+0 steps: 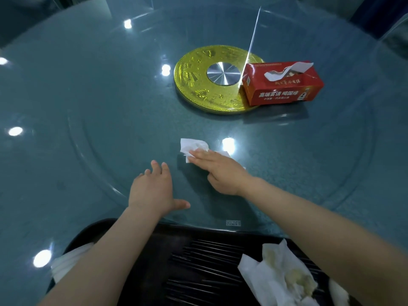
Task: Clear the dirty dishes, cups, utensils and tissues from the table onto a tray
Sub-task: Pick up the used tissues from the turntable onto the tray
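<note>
Near the gold turntable hub (217, 79), on the side toward me, my head view shows a crumpled white tissue (192, 147) lying on the glass table (88, 96). I have my right hand (217, 171) laid over its near edge, fingers straight and flat, pressing, not yet gripping. My left hand (152, 187) hovers left of the tissue, fingers spread and relaxed, holding nothing. A red tissue box (283, 85) sits at the hub's right rim. Nearest to me, well short of the hub, the dark tray (154, 250) already carries soiled tissues (278, 277) and dark chopsticks (207, 257). I judge this to be the tissue-clearing step; next I should curl the right fingers round the tissue and carry it back to the tray.
</note>
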The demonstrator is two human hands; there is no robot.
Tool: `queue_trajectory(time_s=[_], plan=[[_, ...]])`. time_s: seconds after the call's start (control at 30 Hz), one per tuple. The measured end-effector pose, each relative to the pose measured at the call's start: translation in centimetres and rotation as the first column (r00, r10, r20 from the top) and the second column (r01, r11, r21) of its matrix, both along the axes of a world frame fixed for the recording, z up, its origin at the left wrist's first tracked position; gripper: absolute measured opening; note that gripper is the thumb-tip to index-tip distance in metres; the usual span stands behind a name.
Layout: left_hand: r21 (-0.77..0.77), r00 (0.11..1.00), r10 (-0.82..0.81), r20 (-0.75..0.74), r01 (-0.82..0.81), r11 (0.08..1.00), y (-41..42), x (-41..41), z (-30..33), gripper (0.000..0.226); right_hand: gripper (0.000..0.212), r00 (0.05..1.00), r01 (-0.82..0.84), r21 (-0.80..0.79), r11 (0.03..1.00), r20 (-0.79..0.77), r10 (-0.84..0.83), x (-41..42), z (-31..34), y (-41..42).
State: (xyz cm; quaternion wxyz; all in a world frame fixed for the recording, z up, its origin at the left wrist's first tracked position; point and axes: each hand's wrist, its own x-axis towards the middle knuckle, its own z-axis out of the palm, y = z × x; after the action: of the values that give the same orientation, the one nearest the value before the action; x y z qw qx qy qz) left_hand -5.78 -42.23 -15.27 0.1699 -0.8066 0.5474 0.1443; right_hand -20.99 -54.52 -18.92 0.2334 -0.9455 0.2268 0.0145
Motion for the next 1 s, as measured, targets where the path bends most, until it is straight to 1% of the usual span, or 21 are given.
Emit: queue_trajectory(time_s=[0.1, 0.2, 0.37, 0.47, 0.57, 0.67, 0.73, 0.8, 0.87, 0.93, 1.0], plan=[[-0.019, 1.000, -0.006, 0.003, 0.006, 1.000, 0.2, -0.1, -0.2, 0.124, 0.070, 1.000, -0.014, 0.022, 1.000, 0.008, 0.014, -1.1, 0.2, 0.6], [-0.021, 1.000, 0.001, 0.010, -0.001, 1.000, 0.1, -0.2, -0.3, 0.124, 0.068, 0.998, -0.062, 0.010, 0.998, 0.000, 0.062, -1.7, 0.2, 1.2], [-0.012, 0.999, -0.003, 0.044, 0.004, 1.000, 0.0, 0.0, -0.6, 0.123, 0.070, 0.995, -0.095, -0.044, 0.995, -0.003, 0.095, -1.2, -0.5, 1.8], [0.017, 0.996, -0.018, 0.091, 0.016, 1.000, -0.2, 0.3, -0.6, 0.123, 0.071, 0.992, -0.126, -0.078, 0.989, 0.006, 0.127, -0.3, -0.8, 1.3], [0.041, 0.991, -0.035, 0.130, 0.029, 0.999, -0.5, 1.1, -0.5, 0.124, 0.074, 0.994, -0.104, -0.054, 0.993, 0.010, 0.105, 1.1, -1.1, 0.3], [0.061, 0.991, -0.049, 0.126, 0.041, 0.997, -0.5, 2.0, -0.3, 0.124, 0.075, 1.000, 0.015, -0.033, 0.999, 0.003, -0.015, 2.6, -1.1, -1.3], [0.068, 0.988, -0.062, 0.143, 0.053, 0.996, -0.4, 2.3, -0.3, 0.124, 0.075, 0.990, 0.139, -0.025, 0.990, 0.000, -0.139, 2.8, -0.7, -3.2], [0.078, 0.986, -0.068, 0.153, 0.056, 0.995, -0.5, 2.3, -0.2, 0.124, 0.078, 0.958, 0.287, -0.041, 0.957, -0.007, -0.287, 2.0, -0.2, -5.7], [0.093, 0.986, -0.067, 0.153, 0.053, 0.994, -0.7, 2.2, -0.2, 0.125, 0.083, 0.880, 0.470, -0.092, 0.878, -0.030, -0.474, 0.1, 0.2, -8.1], [0.099, 0.985, -0.069, 0.157, 0.054, 0.994, -0.8, 2.0, -0.2, 0.126, 0.083, 0.742, 0.660, -0.133, 0.739, -0.042, -0.670, -2.5, 0.3, -9.4], [0.080, 0.982, -0.075, 0.174, 0.062, 0.995, -0.8, 1.8, -0.3, 0.126, 0.076, 0.601, 0.792, -0.126, 0.597, -0.010, -0.799, -4.9, 0.1, -9.5]])
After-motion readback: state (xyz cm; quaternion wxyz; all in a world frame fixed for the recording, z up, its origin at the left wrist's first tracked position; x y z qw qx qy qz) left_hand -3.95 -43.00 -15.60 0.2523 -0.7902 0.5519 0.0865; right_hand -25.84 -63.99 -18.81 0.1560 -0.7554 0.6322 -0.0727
